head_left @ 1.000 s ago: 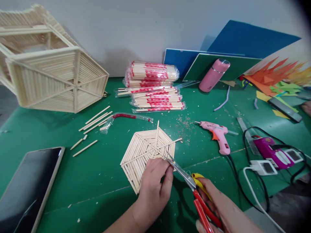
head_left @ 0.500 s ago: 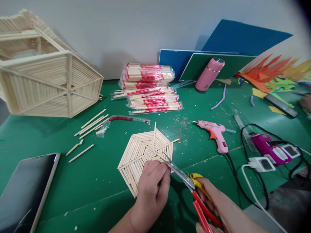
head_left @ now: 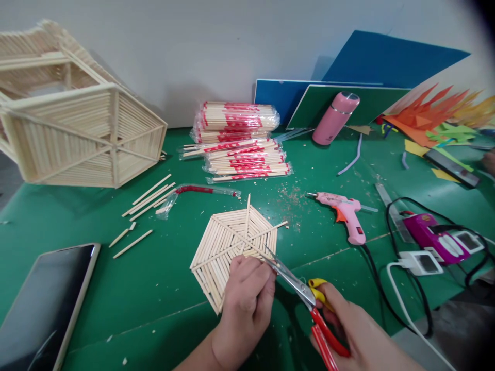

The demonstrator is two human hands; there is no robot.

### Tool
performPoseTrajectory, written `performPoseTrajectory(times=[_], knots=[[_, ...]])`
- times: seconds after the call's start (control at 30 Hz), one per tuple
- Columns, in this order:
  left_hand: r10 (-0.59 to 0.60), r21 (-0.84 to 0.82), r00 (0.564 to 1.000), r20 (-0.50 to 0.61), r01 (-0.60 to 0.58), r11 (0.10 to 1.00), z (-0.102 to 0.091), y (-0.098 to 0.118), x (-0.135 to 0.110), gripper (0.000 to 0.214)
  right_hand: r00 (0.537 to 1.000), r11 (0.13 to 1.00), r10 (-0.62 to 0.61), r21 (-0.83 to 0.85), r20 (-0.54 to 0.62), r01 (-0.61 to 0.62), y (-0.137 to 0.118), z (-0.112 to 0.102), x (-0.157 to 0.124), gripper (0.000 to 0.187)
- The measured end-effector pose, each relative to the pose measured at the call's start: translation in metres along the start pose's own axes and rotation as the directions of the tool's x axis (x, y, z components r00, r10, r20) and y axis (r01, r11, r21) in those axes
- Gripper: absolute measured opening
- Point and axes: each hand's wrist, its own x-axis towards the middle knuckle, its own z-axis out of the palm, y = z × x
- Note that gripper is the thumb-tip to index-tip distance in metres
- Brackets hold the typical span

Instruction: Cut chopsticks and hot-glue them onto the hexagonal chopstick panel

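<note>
1. The hexagonal stick panel (head_left: 224, 237) lies flat on the green desk (head_left: 174, 281).
2. The left hand (head_left: 247, 304) rests on its near edge, fingers curled; what they pinch is hidden.
3. The right hand (head_left: 348, 319) holds red-handled scissors (head_left: 303, 291), blades at the panel.
4. A pink glue gun (head_left: 340, 201) lies rightward.

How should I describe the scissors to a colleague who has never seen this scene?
On the green table, find the stick panel lying flat. Lower right of it, the right hand holds the scissors, tips at the panel. Unlike the pink glue gun, they have long metal blades and red-and-yellow handles.
</note>
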Motion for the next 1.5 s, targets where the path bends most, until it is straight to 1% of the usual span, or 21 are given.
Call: performPoseTrajectory(times=[0.13,0.3,0.5,0.67,0.97,1.17,1.27,1.4,1.43,1.5], knots=[[0.009,0.006,1.0,-0.003,-0.009,1.0,0.0,0.0,0.0,0.02,1.0,1.0,-0.007,-0.031,-0.014,0.006,-0.004,-0.002,0.003,0.041],[0.015,0.013,1.0,-0.005,-0.015,1.0,0.0,0.0,0.0,0.02,0.999,0.996,0.029,-0.088,-0.028,-0.032,-0.006,-0.001,0.005,0.038],[0.04,0.021,0.999,0.0,-0.04,0.999,0.001,-0.002,0.0,0.02,1.0,0.991,0.013,-0.136,-0.02,-0.016,-0.013,-0.005,0.004,0.055],[0.048,0.037,0.999,-0.012,-0.047,0.998,0.001,-0.001,0.0,0.021,0.999,0.995,-0.029,-0.093,-0.037,0.026,-0.014,-0.003,0.005,0.041],[0.042,0.06,0.999,-0.006,-0.041,0.997,0.002,-0.001,-0.002,0.021,0.998,0.998,-0.038,-0.044,-0.057,0.036,-0.012,0.001,0.007,0.03],[0.039,0.048,0.999,0.001,-0.039,0.998,0.002,-0.002,-0.002,0.021,1.0,0.997,-0.029,-0.068,-0.002,0.029,-0.013,0.002,0.009,0.021],[0.044,0.055,0.999,-0.003,-0.043,0.998,0.003,-0.003,-0.003,0.021,1.0,0.993,-0.018,-0.116,-0.015,0.016,-0.016,0.0,0.009,0.022],[0.057,0.039,0.998,0.004,-0.057,0.998,0.002,-0.002,-0.003,0.022,1.0,0.987,0.007,-0.163,0.014,-0.004,-0.02,-0.005,0.008,0.037],[0.06,0.037,0.998,0.004,-0.06,0.998,0.002,-0.002,-0.003,0.022,1.0,0.987,0.0,-0.163,0.022,0.004,-0.021,-0.005,0.007,0.036],[0.068,0.037,0.998,0.0,-0.068,0.997,0.003,-0.002,-0.003,0.022,1.0,0.988,-0.02,-0.15,0.011,0.021,-0.022,-0.005,0.007,0.029]])
